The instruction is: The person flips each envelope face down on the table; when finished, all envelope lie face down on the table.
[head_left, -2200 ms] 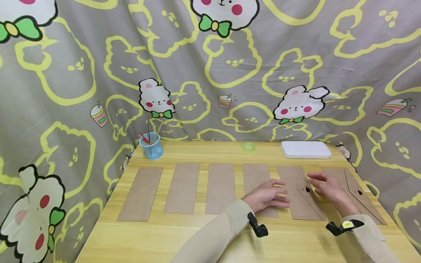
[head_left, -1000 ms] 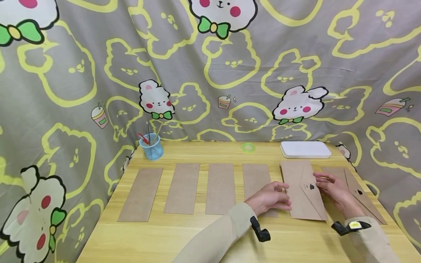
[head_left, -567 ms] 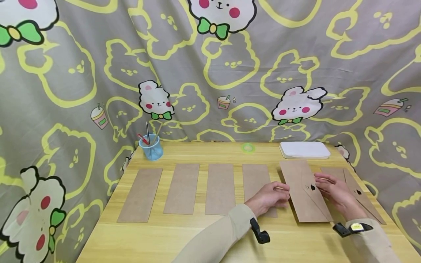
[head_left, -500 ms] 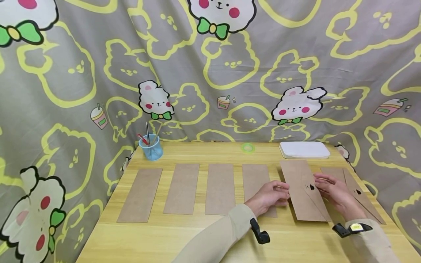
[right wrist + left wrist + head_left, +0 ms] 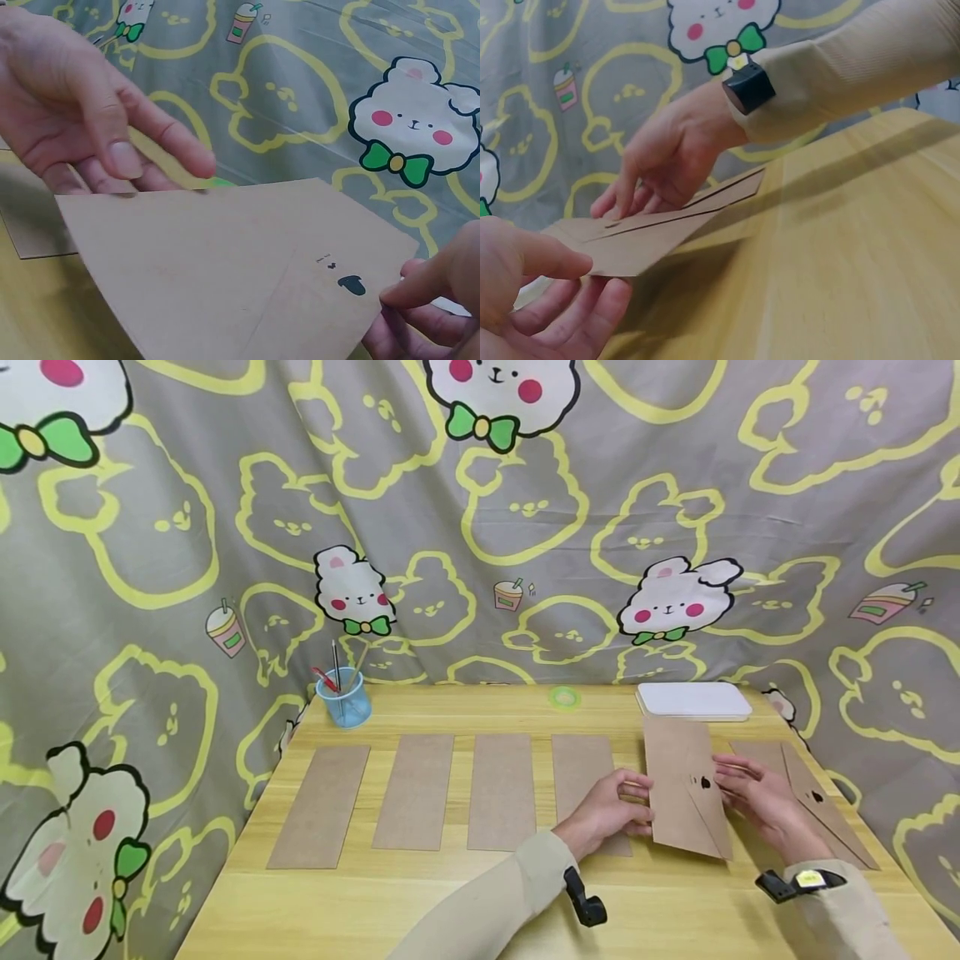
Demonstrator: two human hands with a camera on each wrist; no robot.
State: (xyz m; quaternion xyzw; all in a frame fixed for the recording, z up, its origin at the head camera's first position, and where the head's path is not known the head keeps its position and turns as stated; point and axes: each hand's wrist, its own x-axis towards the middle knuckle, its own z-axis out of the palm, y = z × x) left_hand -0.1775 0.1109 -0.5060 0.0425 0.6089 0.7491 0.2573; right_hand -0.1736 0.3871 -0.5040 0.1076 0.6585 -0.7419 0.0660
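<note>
A brown paper envelope (image 5: 678, 785) with a black printed mark is raised and tilted above the table between both hands. My right hand (image 5: 761, 797) pinches its flap-side edge beside the mark, thumb on top. My left hand (image 5: 611, 810) is at the opposite edge; in the right wrist view its thumb and index finger (image 5: 176, 146) are spread apart, while its other fingers are partly hidden behind the edge. The left wrist view shows those fingertips (image 5: 611, 296) just under the edge. A second marked envelope (image 5: 765, 756) lies flat beyond my right hand.
Several plain brown envelopes, such as the middle one (image 5: 502, 789), lie in a row on the wooden table (image 5: 375, 902). Along the back stand a blue pen cup (image 5: 348, 702), a green tape roll (image 5: 565, 697) and a white case (image 5: 693, 700). A patterned curtain (image 5: 420, 510) hangs behind.
The envelope has gone from flat on the table to raised between the hands. Within the last half second its lower end has swung left and up, with its left edge now at my left fingers.
</note>
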